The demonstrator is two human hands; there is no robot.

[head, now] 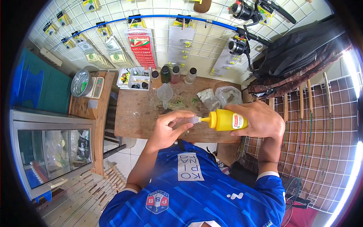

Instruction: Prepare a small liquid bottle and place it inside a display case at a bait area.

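My left hand (173,127) holds a small translucent plastic bottle (193,119) between thumb and fingers, its open neck facing right. My right hand (259,119) grips a yellow squeeze bottle (224,120), tilted on its side. The yellow nozzle points left and meets the small bottle's neck; whether the tip is inside cannot be told. Both are held above the near part of a wooden table (136,116). Beyond them on the table lie a clear plastic funnel (165,92) and plastic bags (229,96), one with white contents (208,98).
Several black-capped bottles (165,75) and a white compartment tray (140,81) line the table's back. Left are a kitchen scale (97,87) with a bowl (82,83) and a glass-fronted cabinet (54,156). Fishing reels (239,46) and packets hang on a wire grid behind.
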